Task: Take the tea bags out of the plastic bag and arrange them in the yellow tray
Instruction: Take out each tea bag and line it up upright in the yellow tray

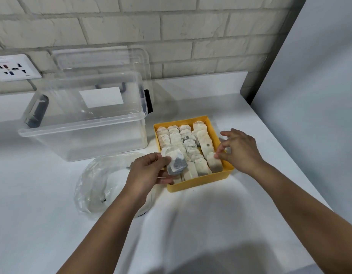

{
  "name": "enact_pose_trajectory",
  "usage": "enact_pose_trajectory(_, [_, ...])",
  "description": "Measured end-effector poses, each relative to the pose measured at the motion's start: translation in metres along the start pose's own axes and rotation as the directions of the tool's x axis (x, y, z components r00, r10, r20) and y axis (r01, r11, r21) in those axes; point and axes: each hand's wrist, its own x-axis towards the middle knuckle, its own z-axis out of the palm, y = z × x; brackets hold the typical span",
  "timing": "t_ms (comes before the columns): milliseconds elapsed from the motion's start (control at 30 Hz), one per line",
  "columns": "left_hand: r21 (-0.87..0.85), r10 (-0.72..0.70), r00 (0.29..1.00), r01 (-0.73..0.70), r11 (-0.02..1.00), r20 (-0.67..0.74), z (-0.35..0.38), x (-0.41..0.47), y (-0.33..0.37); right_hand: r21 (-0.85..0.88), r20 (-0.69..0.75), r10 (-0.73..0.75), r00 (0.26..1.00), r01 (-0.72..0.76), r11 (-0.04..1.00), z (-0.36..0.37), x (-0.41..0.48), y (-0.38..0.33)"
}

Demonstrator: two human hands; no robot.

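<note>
A yellow tray (199, 183) sits on the white counter, packed with several rows of pale tea bags (188, 143). My left hand (149, 169) holds a few tea bags (176, 162) pinched between thumb and fingers over the tray's front left corner. My right hand (240, 150) hovers at the tray's right rim, its thumb and fingertips touching a tea bag (213, 161) in the front right row. The crumpled clear plastic bag (98, 182) lies on the counter left of my left wrist, with little visible inside.
A large clear storage box (86, 123) stands behind the bag, its lid (104, 62) leaning against the brick wall. A wall socket (12, 68) is at the far left. The counter's edge runs diagonally past the tray on the right.
</note>
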Motion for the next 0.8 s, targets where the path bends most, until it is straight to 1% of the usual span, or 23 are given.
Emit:
enact_pose_trajectory(100, [-0.005,0.004,1.0,-0.004,1.0,0.008,0.0,-0.001,-0.001,-0.014,-0.097,0.027,0.995,-0.028,1.0,0.006,0.008,-0.004])
enact_pose_trajectory(200, [0.001,0.005,1.0,-0.005,1.0,0.002,-0.001,0.0,-0.002,-0.106,-0.171,0.013,0.985,-0.031,0.994,0.008,0.009,-0.008])
enact_pose_trajectory(367, [0.001,-0.007,1.0,0.007,1.0,-0.004,-0.001,0.004,-0.006,-0.219,-0.157,0.0,0.988,-0.034,0.975,0.013,0.015,-0.012])
enact_pose_trajectory(500, [-0.006,-0.002,1.0,0.002,1.0,-0.011,0.001,0.006,-0.006,-0.225,-0.15,0.031,0.988,-0.065,0.972,0.012,0.012,-0.015])
enact_pose_trajectory(567, [0.0,0.007,1.0,-0.007,1.0,-0.023,-0.001,0.009,-0.005,-0.262,-0.164,0.027,0.986,-0.07,0.962,0.012,0.008,-0.016])
enact_pose_trajectory(667, [0.033,0.024,0.999,-0.023,0.999,-0.03,-0.005,0.013,-0.002,-0.311,-0.164,0.03,0.986,-0.08,0.947,0.01,0.003,-0.02])
enact_pose_trajectory(800, [0.071,0.04,0.999,-0.038,0.997,-0.023,-0.004,0.014,-0.001,-0.32,-0.157,0.039,0.987,-0.088,0.943,0.005,-0.002,-0.022])
